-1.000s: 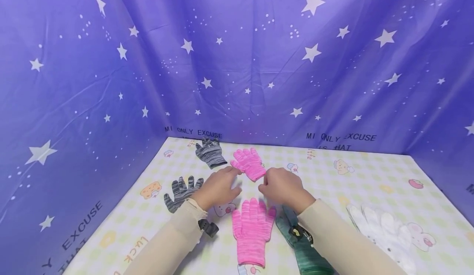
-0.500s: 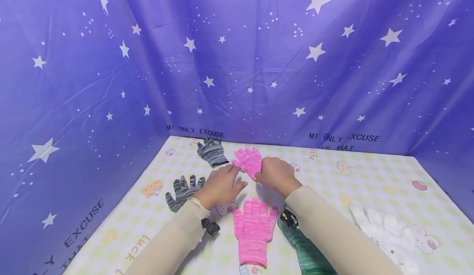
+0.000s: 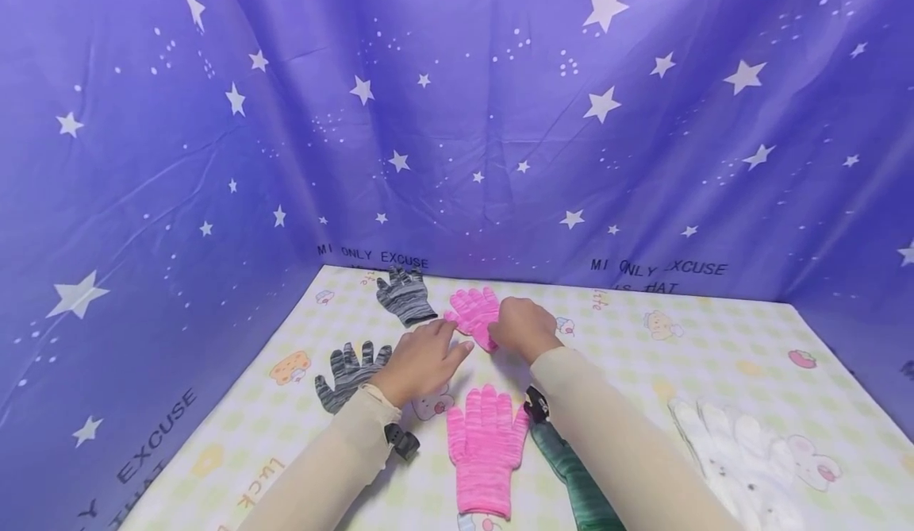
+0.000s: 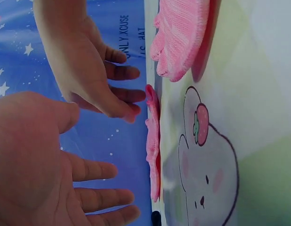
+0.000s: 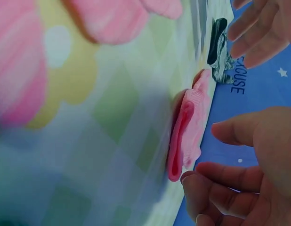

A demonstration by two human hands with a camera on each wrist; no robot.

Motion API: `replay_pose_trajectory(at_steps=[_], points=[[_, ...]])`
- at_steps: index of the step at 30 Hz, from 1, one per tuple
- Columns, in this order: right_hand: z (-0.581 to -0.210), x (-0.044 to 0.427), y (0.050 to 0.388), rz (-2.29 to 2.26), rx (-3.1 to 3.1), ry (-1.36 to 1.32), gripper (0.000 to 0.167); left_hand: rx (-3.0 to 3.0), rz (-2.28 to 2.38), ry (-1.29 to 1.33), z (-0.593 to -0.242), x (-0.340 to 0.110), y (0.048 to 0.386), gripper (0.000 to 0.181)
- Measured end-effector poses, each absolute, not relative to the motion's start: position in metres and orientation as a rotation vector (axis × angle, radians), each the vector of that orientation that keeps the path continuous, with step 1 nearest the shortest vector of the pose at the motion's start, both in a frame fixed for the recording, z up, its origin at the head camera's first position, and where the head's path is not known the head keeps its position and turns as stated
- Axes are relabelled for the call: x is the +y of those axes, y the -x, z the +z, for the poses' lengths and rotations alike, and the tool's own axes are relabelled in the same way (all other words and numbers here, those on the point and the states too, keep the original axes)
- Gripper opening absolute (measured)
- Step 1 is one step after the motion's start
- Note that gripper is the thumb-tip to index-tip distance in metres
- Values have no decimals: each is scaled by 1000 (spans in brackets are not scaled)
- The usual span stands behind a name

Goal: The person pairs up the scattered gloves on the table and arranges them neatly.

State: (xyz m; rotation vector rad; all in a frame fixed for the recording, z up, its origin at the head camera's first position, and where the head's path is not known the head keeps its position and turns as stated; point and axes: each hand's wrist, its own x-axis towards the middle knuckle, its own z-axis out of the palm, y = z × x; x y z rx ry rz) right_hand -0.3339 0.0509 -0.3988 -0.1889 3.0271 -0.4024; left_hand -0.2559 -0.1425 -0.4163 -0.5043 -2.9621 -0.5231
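A pink knit glove (image 3: pixel 471 313) lies flat toward the back of the table, fingers pointing away. My right hand (image 3: pixel 526 327) is over its right side near the cuff; in the right wrist view its thumb stands apart from the loosely bent fingers, and the fingertips are close to the cuff (image 5: pixel 176 162). Whether they touch cannot be told. At the glove's left edge my left hand (image 3: pixel 420 360) hovers, palm inward, its fingers (image 4: pixel 101 195) straight and holding nothing. A second pink glove (image 3: pixel 485 455) lies between my forearms, cuff toward me.
Two grey-black striped gloves (image 3: pixel 407 297) lie on the left, the closer one (image 3: pixel 350 372) partly behind my left hand. A green glove (image 3: pixel 581 483) is partly under my right forearm. White gloves (image 3: pixel 743 452) lie at right. Starry purple curtains (image 3: pixel 493 118) border the table.
My right hand has moved left and slightly away from me, from beside the far pink glove's cuff to over its right side. The left hand has barely shifted. The gloves stay in place.
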Motion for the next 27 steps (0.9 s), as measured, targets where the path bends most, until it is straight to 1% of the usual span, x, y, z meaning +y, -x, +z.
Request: replay_pose_trajectory(at_steps=[3, 11, 17, 20, 27], points=[[-402, 45, 336, -441, 3006, 173, 28, -2957, -528, 494, -419, -145, 255, 67], [-414, 34, 347, -451, 3011, 122, 37, -2922, -542, 491, -421, -149, 254, 63], [-416, 34, 353, -443, 3023, 52, 41, -2905, -561, 515, -422, -147, 256, 61], [-416, 36, 355, -431, 3029, 18, 39, -2909, -555, 520, -422, -145, 256, 62], [-419, 40, 362, -436, 3032, -22, 28, -2943, -608, 520, -417, -141, 255, 64]])
